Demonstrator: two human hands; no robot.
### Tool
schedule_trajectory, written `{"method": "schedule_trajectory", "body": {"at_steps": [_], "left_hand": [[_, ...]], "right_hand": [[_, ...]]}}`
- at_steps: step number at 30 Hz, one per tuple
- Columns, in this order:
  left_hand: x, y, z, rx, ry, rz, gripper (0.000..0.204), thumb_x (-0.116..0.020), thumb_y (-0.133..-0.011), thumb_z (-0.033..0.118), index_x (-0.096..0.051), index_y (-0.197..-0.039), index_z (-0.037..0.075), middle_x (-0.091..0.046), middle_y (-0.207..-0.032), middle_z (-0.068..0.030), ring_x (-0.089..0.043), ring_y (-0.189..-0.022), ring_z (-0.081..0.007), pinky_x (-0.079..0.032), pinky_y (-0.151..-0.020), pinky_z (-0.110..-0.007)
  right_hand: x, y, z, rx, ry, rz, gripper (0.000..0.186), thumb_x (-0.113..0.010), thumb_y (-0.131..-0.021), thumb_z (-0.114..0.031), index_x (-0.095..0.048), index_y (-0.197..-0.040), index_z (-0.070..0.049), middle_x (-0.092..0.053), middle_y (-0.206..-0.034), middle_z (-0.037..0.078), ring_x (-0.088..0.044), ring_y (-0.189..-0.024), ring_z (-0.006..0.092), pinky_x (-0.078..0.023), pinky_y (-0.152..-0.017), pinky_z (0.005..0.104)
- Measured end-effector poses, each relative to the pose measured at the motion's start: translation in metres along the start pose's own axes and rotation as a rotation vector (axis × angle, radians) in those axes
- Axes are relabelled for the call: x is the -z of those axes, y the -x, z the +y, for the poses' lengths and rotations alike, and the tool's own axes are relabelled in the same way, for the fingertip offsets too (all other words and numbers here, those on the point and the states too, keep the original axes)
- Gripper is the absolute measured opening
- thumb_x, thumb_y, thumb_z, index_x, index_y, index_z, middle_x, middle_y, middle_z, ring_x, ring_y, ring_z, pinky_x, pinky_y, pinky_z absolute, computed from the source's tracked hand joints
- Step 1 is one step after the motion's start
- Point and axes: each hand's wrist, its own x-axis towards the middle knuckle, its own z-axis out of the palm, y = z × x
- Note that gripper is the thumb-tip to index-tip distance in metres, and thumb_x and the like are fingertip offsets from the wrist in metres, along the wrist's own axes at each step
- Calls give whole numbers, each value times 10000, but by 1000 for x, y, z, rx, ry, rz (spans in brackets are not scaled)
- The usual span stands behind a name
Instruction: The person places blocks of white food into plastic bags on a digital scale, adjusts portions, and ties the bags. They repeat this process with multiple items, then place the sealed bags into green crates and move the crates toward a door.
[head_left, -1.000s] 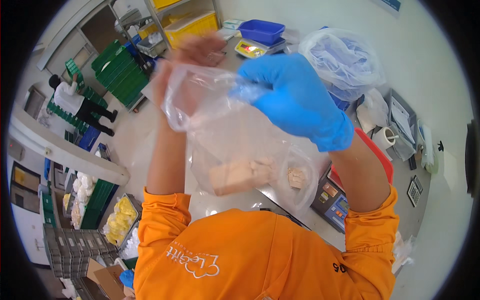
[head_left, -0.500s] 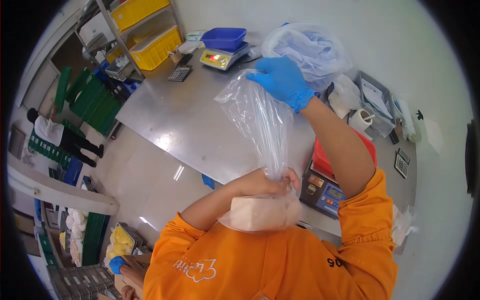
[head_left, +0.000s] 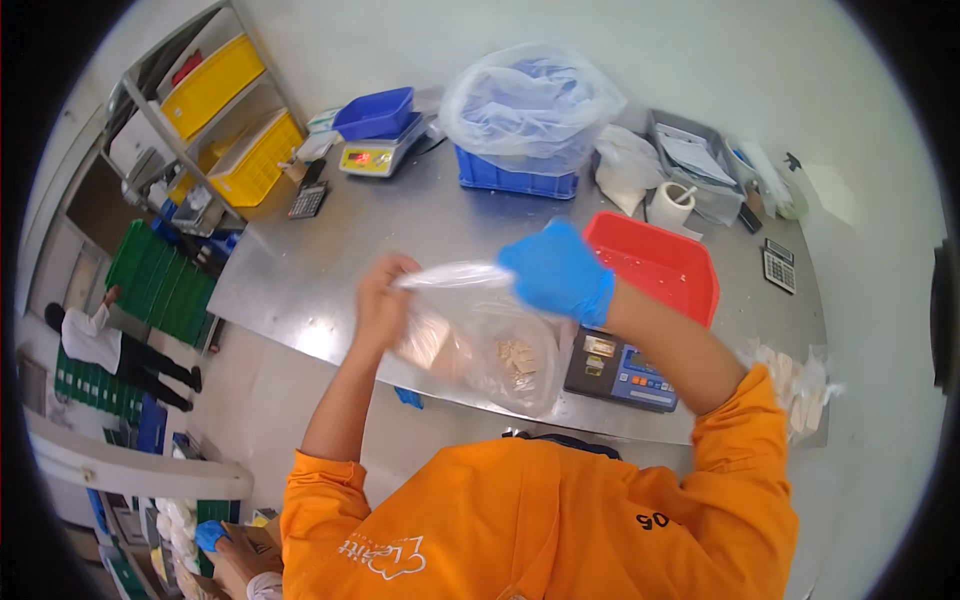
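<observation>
My bare left hand (head_left: 385,305) and my blue-gloved right hand (head_left: 555,272) grip the top of a clear plastic bag (head_left: 450,275), stretched sideways between them. A pale beige block (head_left: 432,348) shows through the bag on the left. Just right of it, small beige pieces (head_left: 517,360) lie inside clear plastic; whether in the same bag or another container, I cannot tell. A scale with a keypad (head_left: 622,375) stands beside them, below my right forearm.
The steel table (head_left: 290,280) holds a red tray (head_left: 655,265), a bag-lined blue crate (head_left: 515,180), a yellow scale (head_left: 368,160), calculators and plastic bags. A shelf (head_left: 230,100) stands at back left. A co-worker (head_left: 95,340) handles green crates; another's gloved hand (head_left: 210,535) shows lower left.
Half a second ago my right hand held the bag upright above my left; now both are nearly level, the bag pulled sideways. My view has shifted, showing more of the table.
</observation>
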Motion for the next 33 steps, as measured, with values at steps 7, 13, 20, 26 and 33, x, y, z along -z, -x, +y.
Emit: {"method": "schedule_trajectory", "body": {"at_steps": [7,13,20,26,33], "left_hand": [[-66,7,122,284,1110,39,155,-622,-875,-23,-594,-1008,52,-548,-837,-1,-571,-836,-81,-456,-731,-225],[-124,-10,67,-200,345,-301,117,-649,-872,-15,-628,-969,48,-565,-825,-3,-577,-769,-89,-454,-621,-223],[-244,16,128,463,1066,-312,304,-536,-1017,276,-508,-1282,130,-610,-1057,-33,-619,-1007,-175,-528,-867,-339],[-326,53,149,-485,222,-532,261,-575,-841,-17,-662,-1088,-20,-542,-971,-85,-517,-884,-186,-436,-763,-272],[-427,90,144,-35,496,-1039,241,-615,-829,-27,-680,-1056,21,-580,-961,-34,-533,-907,-127,-446,-755,-254]], "right_hand": [[-38,36,-40,-19,-990,-10,234,-666,-844,-194,-713,-1049,-90,-718,-927,80,-679,-867,233,-497,-905,386],[49,77,-9,-170,-91,122,259,-643,-776,-103,-741,-1013,-74,-666,-810,161,-671,-756,325,-510,-762,442],[52,143,-40,-542,261,547,702,-646,-786,-151,-429,-1449,-69,-592,-917,142,-579,-785,299,-452,-710,409],[69,253,-8,-652,242,810,627,-626,-820,-119,-449,-1414,-25,-607,-929,126,-606,-754,285,-501,-674,382],[60,370,-5,-1028,217,836,635,-651,-813,-127,-455,-1411,-38,-648,-911,151,-650,-732,300,-525,-631,424]]}}
